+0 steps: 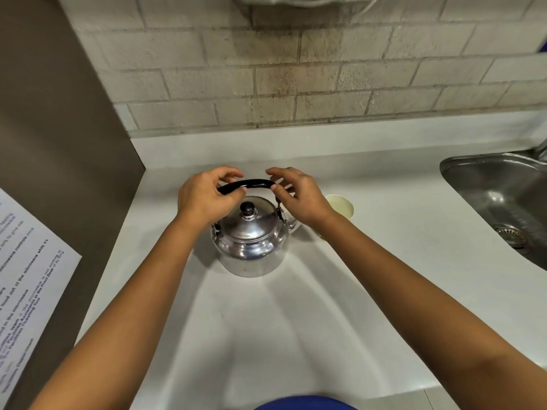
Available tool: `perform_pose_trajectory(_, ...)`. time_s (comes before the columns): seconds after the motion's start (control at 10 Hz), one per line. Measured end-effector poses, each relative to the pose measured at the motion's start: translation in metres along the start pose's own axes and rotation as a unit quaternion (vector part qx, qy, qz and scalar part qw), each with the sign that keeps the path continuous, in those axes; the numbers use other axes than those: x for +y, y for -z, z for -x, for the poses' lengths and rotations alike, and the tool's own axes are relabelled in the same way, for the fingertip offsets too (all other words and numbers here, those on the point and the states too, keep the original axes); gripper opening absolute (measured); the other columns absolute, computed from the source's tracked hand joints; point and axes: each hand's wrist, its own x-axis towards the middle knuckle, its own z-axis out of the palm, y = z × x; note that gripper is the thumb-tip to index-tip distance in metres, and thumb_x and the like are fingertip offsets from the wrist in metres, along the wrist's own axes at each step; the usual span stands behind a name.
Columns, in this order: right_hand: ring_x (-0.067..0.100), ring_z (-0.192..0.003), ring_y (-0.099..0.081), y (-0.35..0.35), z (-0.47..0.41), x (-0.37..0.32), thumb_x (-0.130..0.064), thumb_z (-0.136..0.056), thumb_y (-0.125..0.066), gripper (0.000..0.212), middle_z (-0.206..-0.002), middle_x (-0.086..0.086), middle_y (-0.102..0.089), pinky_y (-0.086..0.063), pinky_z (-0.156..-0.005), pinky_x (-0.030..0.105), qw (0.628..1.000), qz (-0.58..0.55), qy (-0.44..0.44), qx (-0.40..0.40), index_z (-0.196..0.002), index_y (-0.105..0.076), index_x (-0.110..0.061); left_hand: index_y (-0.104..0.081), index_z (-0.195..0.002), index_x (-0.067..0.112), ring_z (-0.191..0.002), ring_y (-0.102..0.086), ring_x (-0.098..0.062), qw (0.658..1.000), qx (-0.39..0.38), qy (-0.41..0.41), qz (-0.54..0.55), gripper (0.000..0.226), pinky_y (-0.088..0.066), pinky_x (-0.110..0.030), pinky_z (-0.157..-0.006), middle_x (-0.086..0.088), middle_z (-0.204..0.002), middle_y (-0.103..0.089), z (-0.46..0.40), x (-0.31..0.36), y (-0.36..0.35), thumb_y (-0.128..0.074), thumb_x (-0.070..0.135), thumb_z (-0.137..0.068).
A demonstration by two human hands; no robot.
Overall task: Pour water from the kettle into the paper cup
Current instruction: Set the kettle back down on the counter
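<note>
A shiny metal kettle point(251, 244) stands upright on the white counter, lid on, with a black knob and a black arched handle point(257, 183) raised over it. My left hand point(204, 196) curls around the left end of that handle. My right hand point(296, 193) pinches the handle's right end, thumb and fingers on either side. A paper cup point(342, 205) stands just right of the kettle, partly hidden behind my right wrist; its inside looks pale, and I cannot tell if it holds anything.
A steel sink point(497, 196) with a drain is set into the counter point(266, 335) at the right. A tiled wall point(296, 84) runs along the back. At the left stands a brown panel point(59, 143) with a printed notice point(26, 276).
</note>
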Motion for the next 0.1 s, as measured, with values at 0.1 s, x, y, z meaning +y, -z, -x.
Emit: perform_pose_trajectory(0.1, 0.021, -0.094, -0.058, 0.0057, -0.0013, -0.0047, -0.017, -0.089, -0.054, 0.031, -0.113, 0.01, -0.06, -0.051, -0.087, 0.038, 1.0, 0.017, -0.005, 0.01, -0.12, -0.055, -0.016, -0.064, -0.099, 0.044, -0.082, -0.06, -0.008, 0.999, 0.005, -0.033, 0.014, 0.032, -0.045, -0.026, -0.072, 0.025, -0.088, -0.065, -0.0003, 0.0064, 0.0059, -0.066, 0.044, -0.067)
